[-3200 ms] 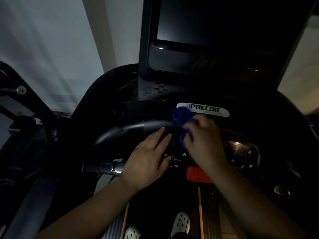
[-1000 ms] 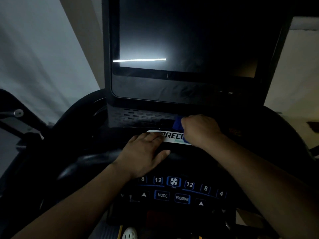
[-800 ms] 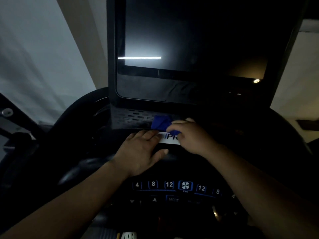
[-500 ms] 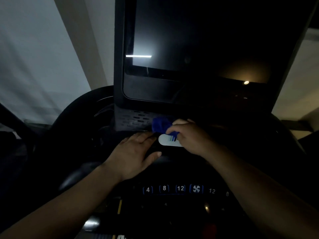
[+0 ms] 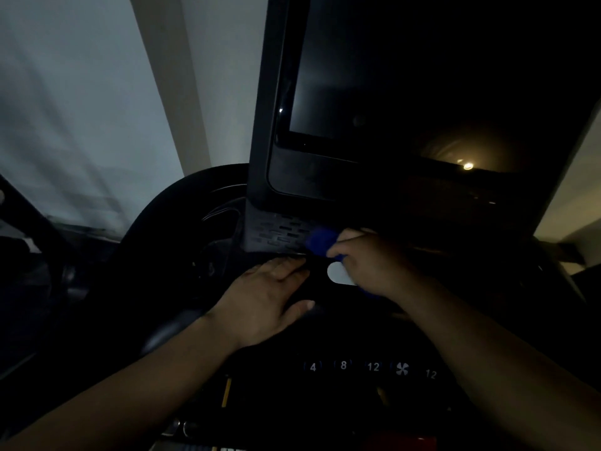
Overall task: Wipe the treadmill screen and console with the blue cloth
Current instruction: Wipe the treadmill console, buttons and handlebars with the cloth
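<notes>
Blue cloth (image 5: 320,240), bunched in the curled fingers of the right hand (image 5: 367,265), presses the console (image 5: 276,232) below the screen (image 5: 357,76); the left hand (image 5: 266,301) lies flat (fingers straight), probably bracing.

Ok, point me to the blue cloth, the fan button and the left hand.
blue cloth (image 5: 320,240), head view, its exposed bunched end.
fan button (image 5: 402,368), head view, the white fan icon.
left hand (image 5: 268,297), head view, the back of the hand.

Dim room, pale grey wall (image 5: 65,109), beige pillar (image 5: 169,76)
</notes>
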The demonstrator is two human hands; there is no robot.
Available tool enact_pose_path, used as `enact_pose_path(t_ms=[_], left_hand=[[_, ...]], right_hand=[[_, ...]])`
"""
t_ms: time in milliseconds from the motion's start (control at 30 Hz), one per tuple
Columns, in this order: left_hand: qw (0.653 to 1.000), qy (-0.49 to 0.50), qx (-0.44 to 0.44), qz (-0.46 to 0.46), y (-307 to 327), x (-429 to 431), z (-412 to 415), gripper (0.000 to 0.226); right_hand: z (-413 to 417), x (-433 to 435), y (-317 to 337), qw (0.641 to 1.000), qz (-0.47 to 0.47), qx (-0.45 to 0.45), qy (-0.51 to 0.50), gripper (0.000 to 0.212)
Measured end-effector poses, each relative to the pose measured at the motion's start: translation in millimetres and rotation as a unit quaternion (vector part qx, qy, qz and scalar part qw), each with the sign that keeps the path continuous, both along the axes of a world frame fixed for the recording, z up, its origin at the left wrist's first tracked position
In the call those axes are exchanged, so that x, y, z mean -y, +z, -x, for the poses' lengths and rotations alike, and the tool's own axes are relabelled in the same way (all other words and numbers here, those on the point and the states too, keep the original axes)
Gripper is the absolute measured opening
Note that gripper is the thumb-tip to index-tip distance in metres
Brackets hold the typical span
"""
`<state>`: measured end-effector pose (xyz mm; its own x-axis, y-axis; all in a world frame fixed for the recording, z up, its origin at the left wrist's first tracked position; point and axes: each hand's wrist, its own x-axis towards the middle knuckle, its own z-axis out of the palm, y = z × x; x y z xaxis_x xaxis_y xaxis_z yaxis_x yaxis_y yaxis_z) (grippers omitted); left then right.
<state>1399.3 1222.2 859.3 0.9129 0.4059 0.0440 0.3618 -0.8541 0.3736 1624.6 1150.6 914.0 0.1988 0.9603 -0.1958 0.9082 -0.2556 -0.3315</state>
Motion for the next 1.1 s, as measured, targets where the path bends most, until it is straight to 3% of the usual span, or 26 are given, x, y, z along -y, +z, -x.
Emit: enact_pose_path(t_ms=[100, 233, 867, 1000, 1033, 1100], left_hand=[[1.000, -0.010, -0.009, -0.009, -8.1, -2.4, 6.4, 0.069], [1.000, -0.005, 0.008, -0.014, -13.1, -5.3, 17.4, 0.066], [1.000, -0.004, 0.008, 0.025, -18.8, -4.5, 17.1, 0.076], [0.999, 0.008, 0.021, 0.033, -17.3, -1.4, 17.5, 0.078], [0.999, 0.012, 0.022, 0.035, -17.4, -1.0, 17.1, 0.078], [0.999, 0.015, 0.020, 0.040, -16.9, -0.9, 16.0, 0.079]], right_hand=[[32.8, -20.4, -9.8, 0.999, -0.007, -0.002, 0.051, 0.038], [15.6, -19.4, -2.8, 0.999, 0.047, -0.001, 0.002, 0.042], [45.3, -45.4, -8.0, 0.999, 0.036, -0.013, -0.005, 0.037], [-7.5, -10.9, 13.0, 0.971, 0.109, 0.194, -0.084, 0.021], [-7.1, -9.2, 13.3, 0.966, 0.116, 0.216, -0.084, 0.021], [15.6, -16.3, 8.7, 0.985, 0.082, 0.142, -0.055, 0.024]])
